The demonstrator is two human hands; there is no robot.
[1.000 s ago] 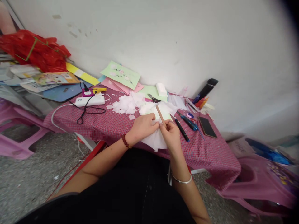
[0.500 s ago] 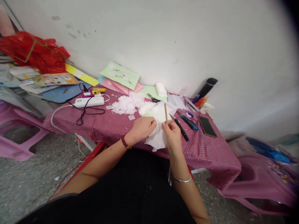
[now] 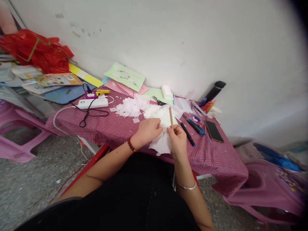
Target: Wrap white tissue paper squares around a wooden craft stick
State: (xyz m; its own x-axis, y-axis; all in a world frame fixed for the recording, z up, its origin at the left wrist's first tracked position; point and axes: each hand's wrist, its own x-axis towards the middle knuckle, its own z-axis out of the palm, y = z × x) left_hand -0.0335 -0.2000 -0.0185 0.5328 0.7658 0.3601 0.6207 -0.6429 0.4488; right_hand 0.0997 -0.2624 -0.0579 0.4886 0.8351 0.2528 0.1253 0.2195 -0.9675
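Observation:
My right hand (image 3: pixel 177 138) is closed round a slim brown pencil (image 3: pixel 171 116), which stands nearly upright with its top end showing. Facing it, my left hand (image 3: pixel 149 129) is closed with curled fingers. Whatever its fingertips grip is hidden. Between the hands and below them, a crinkled sheet of thin white paper (image 3: pixel 161 144) reaches the table's front edge. Beyond the hands lies more thin white paper (image 3: pixel 157 111), partly over a green sheet. To the left of that is a loose heap of small white paper pieces (image 3: pixel 128 107).
Scissors (image 3: pixel 158 101) lie behind the paper. Right of my hand are a black pen (image 3: pixel 187 134), a blue-black tool (image 3: pixel 195 126) and a phone (image 3: pixel 214 131). A white power strip (image 3: pixel 93 103) with cables sits left. Green and pink cards (image 3: pixel 125 77) lean near the wall.
My left hand has turned slightly and its fingers have shifted a little near the paper. My right hand keeps the pencil in almost the same place. The view has moved slightly.

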